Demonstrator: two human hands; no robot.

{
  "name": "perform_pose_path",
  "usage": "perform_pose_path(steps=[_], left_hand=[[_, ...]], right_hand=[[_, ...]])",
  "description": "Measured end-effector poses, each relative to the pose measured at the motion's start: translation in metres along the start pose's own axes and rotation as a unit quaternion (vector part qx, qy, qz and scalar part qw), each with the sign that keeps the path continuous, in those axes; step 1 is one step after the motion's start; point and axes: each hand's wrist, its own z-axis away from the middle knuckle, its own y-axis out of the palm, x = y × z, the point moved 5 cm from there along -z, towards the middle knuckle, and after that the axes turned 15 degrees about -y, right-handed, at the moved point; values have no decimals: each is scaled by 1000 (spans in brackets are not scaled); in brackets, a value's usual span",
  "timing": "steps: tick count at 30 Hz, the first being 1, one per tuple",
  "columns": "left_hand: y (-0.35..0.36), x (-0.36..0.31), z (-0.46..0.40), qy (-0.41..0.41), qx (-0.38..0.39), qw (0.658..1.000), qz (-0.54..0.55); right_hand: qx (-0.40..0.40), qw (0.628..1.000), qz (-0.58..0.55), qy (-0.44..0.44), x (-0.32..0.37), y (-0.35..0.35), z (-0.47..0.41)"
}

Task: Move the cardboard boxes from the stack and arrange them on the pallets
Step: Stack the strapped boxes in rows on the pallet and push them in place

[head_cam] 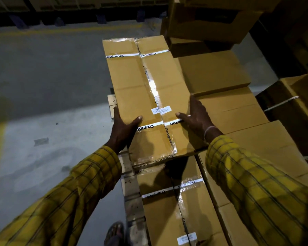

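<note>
You've got the long tan cardboard box with clear tape and white printed straps mid-frame, your left hand clamped on its left edge, your right hand on its right edge, thumbs on top; it's over the wooden pallet beside other tan boxes; it looks angled, so it could overhang the left edge and tip.
</note>
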Motion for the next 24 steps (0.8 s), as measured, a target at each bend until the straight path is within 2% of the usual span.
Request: perform_pose_path(steps=[4, 7, 12, 18, 21, 22, 24], left_hand=[[1, 14, 21, 13, -30, 999, -31], [3, 16, 24, 20, -32, 999, -33], [-4, 5, 0, 13, -36, 998, -56], [-9, 3, -7, -8, -26, 994, -105], [-4, 8, 7, -23, -54, 978, -200], [0, 10, 17, -35, -61, 967, -246], [12, 12, 43, -4, -84, 937, -340]], right_hand=[[9, 997, 74, 30, 2, 13, 62], [-17, 994, 103, 36, 1, 21, 86], [-47, 994, 94, 23, 7, 22, 62], [-2, 998, 69, 11, 4, 20, 49], [37, 997, 71, 2, 5, 17, 57], [48, 996, 78, 3, 5, 17, 63], [63, 993, 95, 7, 5, 20, 79]])
